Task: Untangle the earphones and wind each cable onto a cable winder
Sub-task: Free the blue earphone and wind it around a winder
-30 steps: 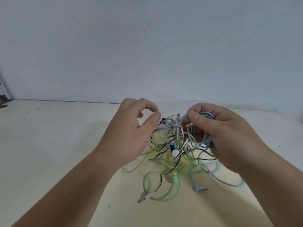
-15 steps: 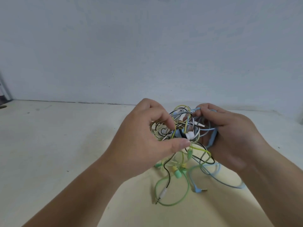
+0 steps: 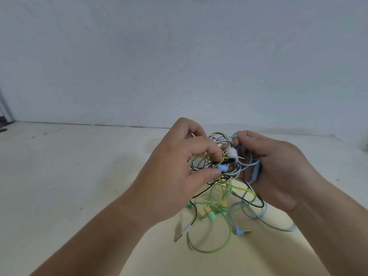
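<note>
A tangle of earphones (image 3: 221, 176) in green, yellow, light blue and black-and-white cables hangs between both hands above the table. My left hand (image 3: 179, 170) pinches strands at the knot's left side, thumb below and fingers curled over. My right hand (image 3: 278, 168) grips light blue cable at the knot's right side, fingertips near a white earbud (image 3: 232, 153). A green loop (image 3: 209, 246), a white jack plug (image 3: 182, 233) and a blue angled jack plug (image 3: 242, 232) dangle down to the table. No cable winder is in view.
A pale cream table (image 3: 79, 186) stretches out on all sides, meeting a plain grey wall (image 3: 179, 56) at the back. A dark object (image 3: 3, 118) shows at the far left edge.
Both hands have lifted the tangle higher and drawn together. My left hand, previously apart from the knot, now pinches it. The dangling plugs and green loop have risen and shifted.
</note>
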